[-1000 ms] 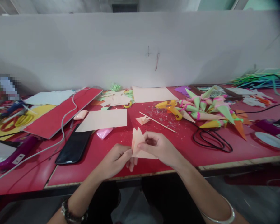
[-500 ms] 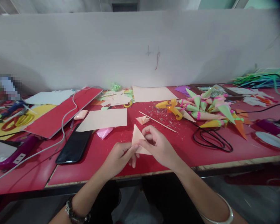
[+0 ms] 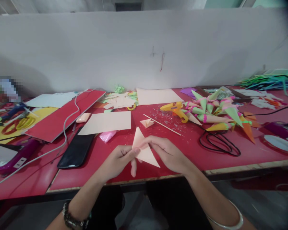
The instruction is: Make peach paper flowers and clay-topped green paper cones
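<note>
A folded, pale peach paper triangle (image 3: 147, 156) is held over the table's front part, one tip pointing away from me. My left hand (image 3: 121, 159) pinches its left side between thumb and fingers. On its right edge, the fingers of my right hand (image 3: 166, 150) touch the paper near the upper fold; the fingertips are partly hidden behind it. Just beyond lies a small folded peach piece (image 3: 147, 123), beside a thin wooden stick (image 3: 163, 125). A flat peach sheet (image 3: 108, 122) rests to the left, partly over a black phone (image 3: 76, 151).
A yellow glue gun (image 3: 175, 110) with a coiled black cable (image 3: 218, 145) lies right of centre. Behind it are several paper cones (image 3: 213, 111). At left are a red board (image 3: 67, 115), a white cable (image 3: 66, 131) and scissors (image 3: 11, 126). A grey panel (image 3: 110, 51) stands behind.
The paper triangle has tilted, its right corner now lower and further right. My right hand has shifted right and stretched its fingers along the paper's edge; my left hand has moved slightly left.
</note>
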The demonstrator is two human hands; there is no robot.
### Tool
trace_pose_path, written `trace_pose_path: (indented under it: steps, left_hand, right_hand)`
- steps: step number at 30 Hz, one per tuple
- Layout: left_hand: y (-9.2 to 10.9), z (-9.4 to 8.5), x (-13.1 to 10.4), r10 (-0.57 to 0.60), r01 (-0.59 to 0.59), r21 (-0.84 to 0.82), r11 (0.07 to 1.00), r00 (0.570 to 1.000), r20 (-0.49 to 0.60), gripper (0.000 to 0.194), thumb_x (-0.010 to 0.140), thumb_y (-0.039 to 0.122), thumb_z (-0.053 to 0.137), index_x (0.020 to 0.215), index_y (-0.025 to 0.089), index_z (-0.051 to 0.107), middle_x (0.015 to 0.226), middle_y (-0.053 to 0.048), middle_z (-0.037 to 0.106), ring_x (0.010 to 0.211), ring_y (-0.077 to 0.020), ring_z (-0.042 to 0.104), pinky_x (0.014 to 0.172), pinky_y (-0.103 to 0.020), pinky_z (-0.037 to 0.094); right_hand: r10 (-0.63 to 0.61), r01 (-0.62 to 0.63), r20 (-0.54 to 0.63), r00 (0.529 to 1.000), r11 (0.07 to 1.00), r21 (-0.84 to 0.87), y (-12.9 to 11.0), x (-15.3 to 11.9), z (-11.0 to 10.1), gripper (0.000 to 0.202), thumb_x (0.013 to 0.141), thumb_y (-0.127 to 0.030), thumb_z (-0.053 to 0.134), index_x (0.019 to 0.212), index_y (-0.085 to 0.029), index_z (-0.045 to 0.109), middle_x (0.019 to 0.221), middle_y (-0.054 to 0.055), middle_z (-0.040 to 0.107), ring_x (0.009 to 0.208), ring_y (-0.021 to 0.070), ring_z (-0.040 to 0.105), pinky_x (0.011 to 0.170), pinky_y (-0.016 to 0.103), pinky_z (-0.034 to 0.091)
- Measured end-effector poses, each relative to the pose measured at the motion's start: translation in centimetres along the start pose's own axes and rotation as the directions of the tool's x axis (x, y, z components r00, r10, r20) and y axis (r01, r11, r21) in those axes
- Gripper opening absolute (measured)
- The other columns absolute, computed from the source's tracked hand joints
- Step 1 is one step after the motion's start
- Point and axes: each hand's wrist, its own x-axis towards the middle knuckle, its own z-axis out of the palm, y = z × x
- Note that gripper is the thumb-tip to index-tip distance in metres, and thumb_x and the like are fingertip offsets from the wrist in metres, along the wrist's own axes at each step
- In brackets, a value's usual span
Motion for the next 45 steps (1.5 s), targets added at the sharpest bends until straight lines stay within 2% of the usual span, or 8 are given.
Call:
trace_pose_path:
  steps: [8, 14, 20, 29, 34, 37, 39, 45]
  left_hand:
    - [0.9, 0.2, -0.2, 0.005, 0.004, -0.108, 0.994, 0.997, 0.079, 0.051, 0.090, 0.035, 0.027, 0.056, 0.014, 0.060, 0.054, -0.003, 0.060, 0.063, -0.0125, 0.054, 0.076, -0.025, 0.040]
    - [1.0, 0.9, 0.1, 0.043, -0.031, -0.152, 0.988, 0.996, 0.076, 0.033, 0.086, 0.026, 0.031, 0.084, 0.012, 0.060, 0.064, -0.003, 0.061, 0.059, -0.0122, 0.056, 0.065, -0.025, 0.045]
    - [1.4, 1.3, 0.1, 0.010, 0.004, -0.159, 0.987, 0.996, 0.089, 0.031, 0.081, 0.017, 0.031, 0.073, 0.013, 0.060, 0.060, -0.003, 0.061, 0.058, -0.0126, 0.055, 0.063, -0.024, 0.044]
    - [0.2, 2.3, 0.7, 0.027, -0.031, -0.050, 0.998, 0.996, -0.082, 0.036, 0.085, 0.039, 0.040, 0.060, 0.015, 0.050, 0.050, 0.003, 0.055, 0.053, -0.0089, 0.051, 0.060, -0.019, 0.038]
    - [0.0, 2.3, 0.5, 0.036, -0.039, -0.062, 0.997, 0.998, -0.053, 0.032, 0.088, 0.036, 0.035, 0.067, 0.016, 0.049, 0.043, 0.005, 0.054, 0.060, -0.0092, 0.055, 0.071, -0.019, 0.039]
    - [-0.1, 1.9, 0.4, 0.010, -0.008, -0.065, 0.998, 0.999, 0.031, 0.033, 0.088, 0.039, 0.033, 0.073, 0.015, 0.050, 0.038, 0.007, 0.046, 0.047, -0.0072, 0.048, 0.059, -0.017, 0.038]
    - [-0.3, 1.6, 0.3, -0.023, 0.029, -0.062, 0.998, 0.996, 0.088, 0.034, 0.087, 0.041, 0.033, 0.075, 0.015, 0.051, 0.037, 0.009, 0.040, 0.037, -0.0047, 0.036, 0.047, -0.016, 0.032]
    - [-0.5, 1.6, 0.3, -0.052, 0.058, -0.033, 0.998, 0.988, 0.148, 0.033, 0.086, 0.041, 0.035, 0.071, 0.015, 0.049, 0.037, 0.010, 0.037, 0.035, -0.0031, 0.029, 0.041, -0.014, 0.026]
  right_hand:
    - [-0.084, 0.083, -0.018, 0.996, 0.996, -0.009, 0.1, 0.1, -0.4, 0.010, 0.076, -0.024, 0.059, 0.084, -0.020, 0.064, 0.084, 0.002, 0.059, 0.079, 0.0134, 0.055, 0.073, 0.026, 0.043]
    - [0.080, -0.085, -0.107, 0.991, 0.996, -0.042, -0.2, 0.0, 0.4, 0.028, 0.080, -0.031, 0.053, 0.055, -0.017, 0.053, 0.060, -0.001, 0.055, 0.060, 0.0107, 0.052, 0.062, 0.024, 0.040]
    - [0.192, -0.174, -0.167, 0.967, 0.977, 0.120, 0.1, 0.1, 1.4, 0.017, 0.078, -0.026, 0.053, 0.066, -0.019, 0.042, 0.058, -0.005, 0.050, 0.056, 0.0095, 0.051, 0.055, 0.021, 0.040]
    - [0.214, -0.177, -0.210, 0.954, 0.967, 0.183, 0.5, 0.3, 1.8, 0.015, 0.078, -0.023, 0.052, 0.080, -0.021, 0.037, 0.055, -0.008, 0.049, 0.051, 0.0077, 0.048, 0.051, 0.020, 0.038]
    - [0.218, -0.182, -0.141, 0.966, 0.956, 0.230, 0.6, 0.3, 1.4, 0.028, 0.078, -0.022, 0.052, 0.104, -0.020, 0.042, 0.059, -0.005, 0.056, 0.053, 0.0091, 0.053, 0.051, 0.020, 0.041]
    - [0.228, -0.213, -0.057, 0.972, 0.956, 0.200, 0.4, 0.2, 1.2, 0.008, 0.079, -0.025, 0.051, 0.078, -0.018, 0.049, 0.053, -0.005, 0.053, 0.046, 0.0070, 0.048, 0.045, 0.018, 0.036]
    - [0.234, -0.227, -0.015, 0.972, 0.955, 0.192, 0.3, 0.1, 1.1, 0.018, 0.080, -0.026, 0.049, 0.065, -0.017, 0.044, 0.049, -0.005, 0.050, 0.044, 0.0062, 0.045, 0.043, 0.018, 0.034]
    - [0.281, -0.268, -0.045, 0.959, 0.945, 0.187, 0.2, 0.1, 1.8, 0.026, 0.083, -0.027, 0.043, 0.060, -0.019, 0.037, 0.041, -0.008, 0.040, 0.039, 0.0063, 0.042, 0.043, 0.019, 0.033]
